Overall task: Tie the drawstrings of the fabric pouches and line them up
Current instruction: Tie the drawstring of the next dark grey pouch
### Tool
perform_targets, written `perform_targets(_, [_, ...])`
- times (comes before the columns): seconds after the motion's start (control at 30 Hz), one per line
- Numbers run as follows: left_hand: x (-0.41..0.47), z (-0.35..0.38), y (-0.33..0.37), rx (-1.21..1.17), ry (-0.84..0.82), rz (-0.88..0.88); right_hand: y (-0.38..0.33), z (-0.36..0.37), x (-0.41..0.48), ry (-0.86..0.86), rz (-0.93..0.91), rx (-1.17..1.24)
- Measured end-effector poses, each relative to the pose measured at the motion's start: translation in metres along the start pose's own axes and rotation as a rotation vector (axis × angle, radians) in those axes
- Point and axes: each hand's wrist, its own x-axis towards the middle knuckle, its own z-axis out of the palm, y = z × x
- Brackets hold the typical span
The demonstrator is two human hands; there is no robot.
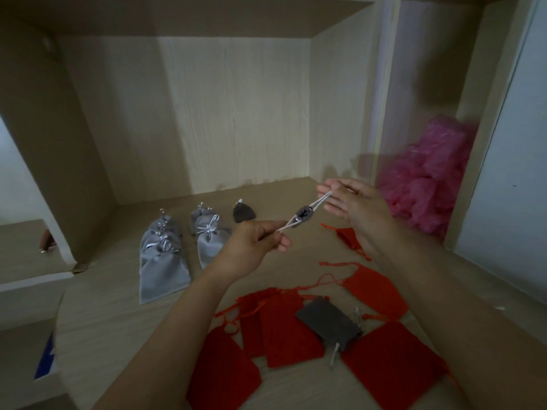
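Note:
A small dark grey pouch (303,216) hangs in the air between my hands, its mouth cinched by pale drawstrings pulled taut both ways. My left hand (254,247) pinches the lower-left string end. My right hand (352,204) grips the upper-right string end. On the wooden shelf floor (112,309) lie tied light grey pouches in two rows (162,258) (211,235), and one tied dark grey pouch (243,213) behind them. Several red pouches (284,327) with loose strings lie spread in front of me, with an untied dark grey pouch (327,321) on top of them.
The work surface sits inside a wooden cabinet compartment with a back wall (236,113) and side walls. A heap of pink plastic bags (426,179) fills the compartment to the right. A lower ledge (26,255) lies at the left.

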Motion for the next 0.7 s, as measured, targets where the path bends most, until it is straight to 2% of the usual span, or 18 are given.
perform_targets(0.17, [-0.004,-0.003,0.003,0.018,-0.031,-0.108,0.007,-0.01,0.005,0.054,0.023,0.058])
perform_targets(0.3, [-0.005,-0.008,0.007,0.084,-0.049,-0.111,0.019,-0.021,0.008,0.173,0.059,0.058])
perform_targets(0.5, [-0.009,-0.018,0.01,0.154,-0.187,-0.143,0.028,-0.026,0.007,0.208,0.104,0.071])
perform_targets(0.7, [-0.009,-0.02,0.017,0.042,-0.103,-0.142,0.017,-0.022,0.007,0.211,0.11,0.156])
